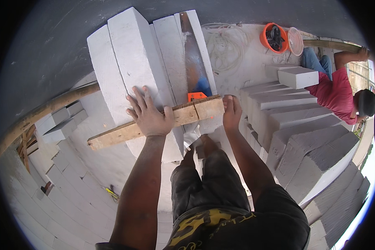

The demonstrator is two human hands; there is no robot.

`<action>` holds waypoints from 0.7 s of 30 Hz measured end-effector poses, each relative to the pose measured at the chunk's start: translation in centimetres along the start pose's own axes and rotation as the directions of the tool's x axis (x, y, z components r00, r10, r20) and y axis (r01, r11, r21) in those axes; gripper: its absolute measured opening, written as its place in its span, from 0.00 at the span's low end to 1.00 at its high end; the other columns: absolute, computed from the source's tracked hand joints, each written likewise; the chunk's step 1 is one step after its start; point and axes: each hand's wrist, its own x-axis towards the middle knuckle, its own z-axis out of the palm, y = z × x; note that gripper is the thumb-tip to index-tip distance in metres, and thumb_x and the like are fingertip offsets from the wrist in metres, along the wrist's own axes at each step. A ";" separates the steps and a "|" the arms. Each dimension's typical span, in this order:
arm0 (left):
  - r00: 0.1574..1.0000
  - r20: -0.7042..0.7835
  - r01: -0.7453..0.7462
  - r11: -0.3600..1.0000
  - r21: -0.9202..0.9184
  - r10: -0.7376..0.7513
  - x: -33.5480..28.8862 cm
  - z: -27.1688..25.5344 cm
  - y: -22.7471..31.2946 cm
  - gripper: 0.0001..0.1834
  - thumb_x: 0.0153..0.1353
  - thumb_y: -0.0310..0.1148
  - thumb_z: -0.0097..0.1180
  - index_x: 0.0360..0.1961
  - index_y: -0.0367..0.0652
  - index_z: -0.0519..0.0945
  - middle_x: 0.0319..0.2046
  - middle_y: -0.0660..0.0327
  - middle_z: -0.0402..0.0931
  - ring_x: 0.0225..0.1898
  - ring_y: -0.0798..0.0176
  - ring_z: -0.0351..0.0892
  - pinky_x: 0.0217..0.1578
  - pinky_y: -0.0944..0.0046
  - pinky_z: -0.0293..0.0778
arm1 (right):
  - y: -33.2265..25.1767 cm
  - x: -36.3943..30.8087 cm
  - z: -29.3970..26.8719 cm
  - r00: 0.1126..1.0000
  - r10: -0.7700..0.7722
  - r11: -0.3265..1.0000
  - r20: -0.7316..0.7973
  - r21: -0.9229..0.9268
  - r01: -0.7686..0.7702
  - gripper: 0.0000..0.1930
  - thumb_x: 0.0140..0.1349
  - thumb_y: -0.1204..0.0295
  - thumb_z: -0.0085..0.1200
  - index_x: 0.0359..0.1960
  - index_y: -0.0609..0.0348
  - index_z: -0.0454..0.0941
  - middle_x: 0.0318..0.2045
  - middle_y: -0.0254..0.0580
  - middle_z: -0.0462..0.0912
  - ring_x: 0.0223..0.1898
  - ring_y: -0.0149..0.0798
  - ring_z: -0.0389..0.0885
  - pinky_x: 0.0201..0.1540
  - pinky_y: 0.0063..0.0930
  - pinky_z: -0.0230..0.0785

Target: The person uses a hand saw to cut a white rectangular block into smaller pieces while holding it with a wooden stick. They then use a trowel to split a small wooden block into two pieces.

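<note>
White blocks are standing side by side, with a plank lying across their tops as a straightedge. Left hand is pressing flat on the plank, fingers spread over the block behind it and gripping nothing. Right hand is curling over the plank's right end, steadying it. A handsaw is resting blade-flat on the rightmost block, just beyond the plank. Judged step: aligning the guide. Any further move calls for the plank staying square and unshifted under both hands.
</note>
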 end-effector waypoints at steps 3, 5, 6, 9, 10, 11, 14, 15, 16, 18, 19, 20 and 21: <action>1.000 0.010 0.009 1.000 0.001 -0.009 -0.2 -0.1 -0.1 0.50 0.48 0.42 0.49 0.75 0.38 0.53 0.76 0.41 0.40 0.76 0.27 0.33 0.69 0.24 0.32 | -12.3 0.3 -1.4 0.955 -0.225 0.974 -0.192 -0.058 0.218 0.24 0.74 0.53 0.39 0.50 0.65 0.75 0.45 0.50 0.78 0.46 0.45 0.78 0.52 0.38 0.66; 1.000 0.025 -0.001 1.000 0.010 0.000 0.1 -0.3 0.3 0.50 0.48 0.42 0.49 0.75 0.38 0.53 0.76 0.41 0.39 0.76 0.27 0.32 0.69 0.25 0.32 | -14.8 0.3 0.2 0.884 -0.423 0.885 -0.198 -0.299 0.357 0.28 0.75 0.50 0.36 0.50 0.66 0.74 0.44 0.52 0.77 0.45 0.50 0.77 0.52 0.42 0.65; 0.999 0.041 0.002 1.000 0.013 -0.002 0.1 -0.3 0.5 0.50 0.48 0.43 0.49 0.75 0.38 0.53 0.76 0.41 0.39 0.76 0.27 0.31 0.69 0.25 0.32 | -13.8 0.8 1.7 0.851 -0.500 0.793 -0.161 -0.481 0.375 0.29 0.75 0.49 0.34 0.51 0.67 0.73 0.44 0.53 0.77 0.45 0.53 0.77 0.52 0.45 0.65; 0.996 0.087 0.013 1.000 0.022 -0.015 -0.1 -0.4 0.7 0.51 0.48 0.43 0.50 0.75 0.37 0.52 0.77 0.41 0.37 0.76 0.27 0.31 0.70 0.26 0.31 | -10.0 2.6 3.6 0.918 -0.386 0.744 -0.089 -0.618 0.252 0.30 0.74 0.47 0.32 0.51 0.67 0.71 0.43 0.56 0.77 0.45 0.59 0.75 0.53 0.51 0.63; 0.995 0.095 0.011 1.000 0.026 -0.013 0.0 -0.4 0.7 0.51 0.48 0.43 0.50 0.75 0.36 0.52 0.77 0.41 0.37 0.76 0.27 0.30 0.70 0.26 0.31 | -9.4 2.9 3.9 0.954 -0.289 0.775 -0.079 -0.604 0.185 0.30 0.74 0.47 0.32 0.51 0.67 0.71 0.42 0.57 0.76 0.45 0.61 0.75 0.53 0.53 0.62; 0.994 0.105 0.024 0.999 0.037 -0.028 -0.1 -0.5 0.2 0.51 0.48 0.43 0.50 0.74 0.36 0.52 0.77 0.41 0.36 0.76 0.27 0.30 0.70 0.27 0.31 | -11.7 2.0 3.4 0.907 -0.412 0.743 -0.091 -0.610 0.276 0.31 0.74 0.46 0.32 0.50 0.66 0.71 0.42 0.56 0.76 0.45 0.61 0.76 0.53 0.52 0.62; 0.998 0.058 0.019 0.997 0.070 -0.023 0.4 -0.5 -0.9 0.51 0.48 0.43 0.51 0.74 0.35 0.52 0.77 0.41 0.36 0.76 0.28 0.31 0.71 0.28 0.31 | -18.7 1.0 0.5 0.859 -0.481 0.820 -0.177 -0.437 0.369 0.32 0.74 0.44 0.32 0.50 0.67 0.71 0.42 0.57 0.77 0.45 0.61 0.76 0.51 0.50 0.64; 0.997 0.069 0.024 0.998 0.059 -0.028 0.2 -0.4 -0.9 0.51 0.48 0.43 0.51 0.74 0.36 0.52 0.77 0.42 0.37 0.76 0.27 0.31 0.71 0.28 0.32 | -18.6 0.7 0.0 0.867 -0.463 0.828 -0.185 -0.439 0.349 0.32 0.74 0.44 0.32 0.50 0.67 0.71 0.42 0.57 0.77 0.45 0.61 0.76 0.50 0.49 0.65; 0.997 0.071 0.028 0.998 0.052 -0.032 0.3 -0.5 -0.8 0.51 0.47 0.43 0.51 0.74 0.36 0.53 0.77 0.42 0.37 0.76 0.27 0.31 0.71 0.28 0.32 | -18.6 0.7 -0.3 0.872 -0.448 0.838 -0.196 -0.433 0.333 0.32 0.74 0.44 0.32 0.50 0.67 0.71 0.42 0.58 0.77 0.45 0.61 0.76 0.49 0.49 0.66; 0.998 0.059 0.021 0.999 0.041 -0.023 1.2 -0.9 0.4 0.51 0.47 0.43 0.51 0.75 0.38 0.53 0.77 0.43 0.38 0.76 0.27 0.32 0.70 0.28 0.33 | -15.8 1.6 -0.6 0.894 -0.403 0.820 -0.194 -0.510 0.259 0.32 0.74 0.44 0.34 0.49 0.67 0.71 0.42 0.60 0.77 0.44 0.63 0.77 0.47 0.49 0.68; 0.999 0.054 0.002 1.000 0.028 -0.004 1.2 -0.8 1.1 0.51 0.48 0.43 0.51 0.75 0.39 0.53 0.77 0.43 0.38 0.76 0.27 0.32 0.70 0.27 0.33 | -10.6 2.3 0.3 0.912 -0.362 0.781 -0.192 -0.596 0.185 0.32 0.74 0.44 0.34 0.48 0.66 0.71 0.42 0.62 0.77 0.44 0.64 0.78 0.46 0.49 0.69; 0.998 0.054 -0.025 1.000 0.002 0.024 0.9 -0.4 1.7 0.50 0.48 0.43 0.51 0.75 0.40 0.54 0.77 0.43 0.39 0.76 0.27 0.33 0.70 0.27 0.34 | -6.2 2.0 2.0 0.971 -0.189 0.797 -0.144 -0.600 0.066 0.31 0.73 0.43 0.37 0.47 0.65 0.72 0.40 0.63 0.80 0.41 0.64 0.80 0.44 0.54 0.70; 0.999 0.025 -0.024 0.999 0.029 0.023 0.8 0.0 0.8 0.50 0.48 0.43 0.51 0.75 0.41 0.54 0.77 0.44 0.40 0.76 0.27 0.33 0.70 0.28 0.35 | -6.5 2.4 2.5 0.989 0.118 0.906 -0.090 -0.397 -0.144 0.31 0.72 0.42 0.39 0.43 0.63 0.73 0.34 0.61 0.82 0.38 0.63 0.82 0.43 0.56 0.71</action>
